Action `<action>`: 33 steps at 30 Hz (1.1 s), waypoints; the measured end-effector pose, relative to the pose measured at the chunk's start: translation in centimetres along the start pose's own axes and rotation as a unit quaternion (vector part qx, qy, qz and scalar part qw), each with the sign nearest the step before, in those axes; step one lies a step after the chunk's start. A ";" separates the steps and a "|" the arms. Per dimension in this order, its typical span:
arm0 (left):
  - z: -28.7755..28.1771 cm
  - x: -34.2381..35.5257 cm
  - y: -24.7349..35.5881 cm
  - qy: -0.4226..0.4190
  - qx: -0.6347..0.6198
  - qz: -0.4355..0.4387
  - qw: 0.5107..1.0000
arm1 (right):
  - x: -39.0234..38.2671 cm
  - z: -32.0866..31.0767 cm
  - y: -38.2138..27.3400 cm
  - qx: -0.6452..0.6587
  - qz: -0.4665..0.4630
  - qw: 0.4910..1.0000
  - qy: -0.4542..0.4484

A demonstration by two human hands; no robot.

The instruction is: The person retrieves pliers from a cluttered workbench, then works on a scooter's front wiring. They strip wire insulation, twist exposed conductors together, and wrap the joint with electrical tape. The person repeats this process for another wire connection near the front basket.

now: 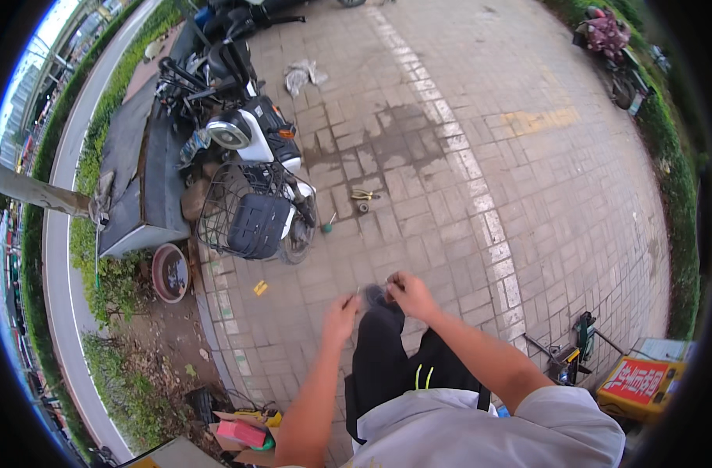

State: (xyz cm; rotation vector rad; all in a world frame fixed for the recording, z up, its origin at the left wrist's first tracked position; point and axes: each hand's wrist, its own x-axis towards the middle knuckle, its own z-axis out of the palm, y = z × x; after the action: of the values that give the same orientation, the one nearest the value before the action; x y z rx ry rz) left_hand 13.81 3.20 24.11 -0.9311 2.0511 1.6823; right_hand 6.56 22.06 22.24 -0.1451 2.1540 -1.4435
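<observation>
My left hand (pixel 340 317) is closed in a pinch beside my knee, fingertips pointing up. My right hand (pixel 409 295) is closed too, a little farther out and to the right. Something small and pale shows at the fingertips of both, too tiny to name. Between the hands lies a dark, blurred shape (pixel 375 295), just past my black trousers (pixel 378 343); I cannot tell whether either hand touches it. On the paving beyond are pliers with yellow handles (pixel 364 194), a small round roll (pixel 363 207) and a screwdriver with a green handle (pixel 327 228).
A white electric scooter (pixel 258 129) with a black wire basket (pixel 230 226) stands ahead on the left. Nearby are a yellow packet (pixel 260 288), a round basin (pixel 170 273) and an open cardboard box (pixel 235 447). A yellow box (pixel 637 384) stands at the lower right.
</observation>
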 end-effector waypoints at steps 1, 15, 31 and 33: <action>-0.1 3.4 1.1 0.000 0.004 0.008 1.000 | 3.4 -0.5 -0.2 -0.046 0.014 0.999 0.012; -0.9 36.5 -1.2 0.146 0.049 -0.007 0.988 | 46.2 3.3 3.8 -0.232 -0.160 0.863 -0.419; -3.7 48.5 -9.3 0.582 -0.352 0.298 0.670 | 47.7 25.7 16.4 0.528 0.084 0.776 -0.335; -3.7 47.9 -9.4 0.548 -0.362 0.329 0.678 | 46.7 25.0 15.0 0.502 0.044 0.821 -0.268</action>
State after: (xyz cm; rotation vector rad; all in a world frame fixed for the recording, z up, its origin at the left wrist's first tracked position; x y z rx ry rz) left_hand -14.49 -14.43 -11.76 -2.0223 2.5949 2.9488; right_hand -17.88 -9.68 -15.46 -0.0427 0.7715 -1.9822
